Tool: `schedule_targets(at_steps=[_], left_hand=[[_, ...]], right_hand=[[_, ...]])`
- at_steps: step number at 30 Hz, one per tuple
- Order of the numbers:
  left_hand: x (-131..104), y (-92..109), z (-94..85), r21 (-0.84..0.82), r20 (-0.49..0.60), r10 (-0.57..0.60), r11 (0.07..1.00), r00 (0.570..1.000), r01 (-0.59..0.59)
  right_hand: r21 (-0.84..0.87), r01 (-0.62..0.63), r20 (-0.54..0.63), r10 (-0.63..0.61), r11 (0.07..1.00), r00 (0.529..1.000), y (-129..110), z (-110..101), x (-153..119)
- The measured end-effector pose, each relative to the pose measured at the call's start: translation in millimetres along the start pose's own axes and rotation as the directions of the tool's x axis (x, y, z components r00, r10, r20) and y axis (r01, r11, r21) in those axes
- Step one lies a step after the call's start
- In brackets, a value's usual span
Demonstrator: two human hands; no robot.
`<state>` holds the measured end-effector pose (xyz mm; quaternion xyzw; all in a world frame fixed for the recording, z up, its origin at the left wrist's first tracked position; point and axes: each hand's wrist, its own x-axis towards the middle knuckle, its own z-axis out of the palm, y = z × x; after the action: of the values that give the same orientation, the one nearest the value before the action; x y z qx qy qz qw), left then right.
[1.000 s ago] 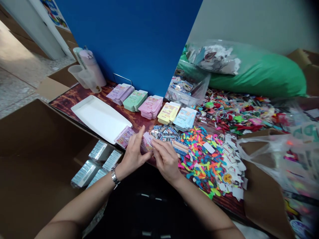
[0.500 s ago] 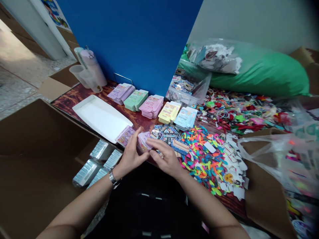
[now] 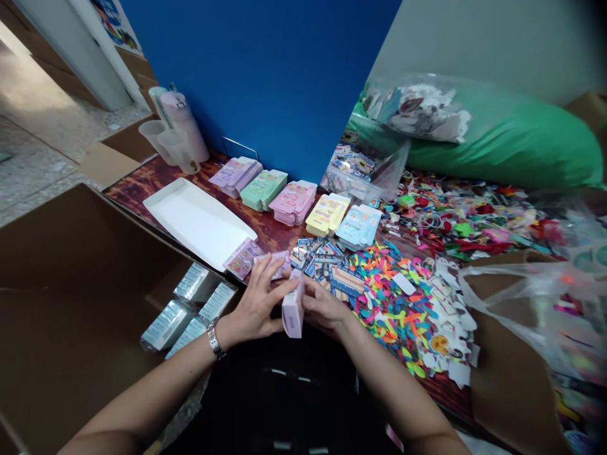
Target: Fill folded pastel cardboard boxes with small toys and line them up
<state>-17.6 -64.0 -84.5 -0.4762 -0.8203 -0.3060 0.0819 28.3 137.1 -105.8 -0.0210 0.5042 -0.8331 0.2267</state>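
Note:
Between my hands stands a small lilac cardboard box, opened out into shape and raised at the table's front edge. My left hand grips it from the left, thumb and fingers against its side. On the other side my right hand holds it, with some fingers hidden behind the box. Another lilac box lies just beyond my left fingers. A printed purple box rests beside it, against the corner of a white tray.
Stacks of flat boxes in purple, green, pink, yellow and blue line the back. Small printed packets and colourful balloons lie to the right. A large open carton stands left.
The lilac box has been lifted from the table edge and turned upright toward me, its narrow side now showing. My right hand has moved round to its right side.

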Motion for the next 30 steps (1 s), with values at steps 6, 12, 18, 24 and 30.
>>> schedule_targets(at_steps=[6,12,18,24,30], left_hand=[[16.0,-37.1,-7.1,0.37,0.117,-0.117,0.927,0.986,0.066],[26.4,-44.1,10.4,0.42,0.182,-0.055,0.907,0.982,-0.027],[15.9,-42.0,-0.4,0.228,0.005,-0.175,0.959,0.985,0.169],[-0.5,-43.9,-16.5,0.345,-0.239,-0.335,0.848,0.912,0.402],[-11.9,-49.4,-26.3,0.317,-0.254,-0.329,0.86,0.91,0.399]], right_hand=[[-0.241,0.116,-0.119,-0.148,0.963,0.982,-26.4,-24.4,-4.5],[-0.514,0.13,-0.037,-0.173,0.848,0.984,-38.2,-35.1,-10.7],[-0.543,0.126,0.078,-0.1,0.83,0.992,-37.4,-30.5,2.5],[-0.827,0.233,0.109,-0.26,0.512,0.959,-18.7,-16.3,52.8],[-0.977,0.2,0.149,-0.422,0.079,0.894,3.3,-7.6,61.3]])
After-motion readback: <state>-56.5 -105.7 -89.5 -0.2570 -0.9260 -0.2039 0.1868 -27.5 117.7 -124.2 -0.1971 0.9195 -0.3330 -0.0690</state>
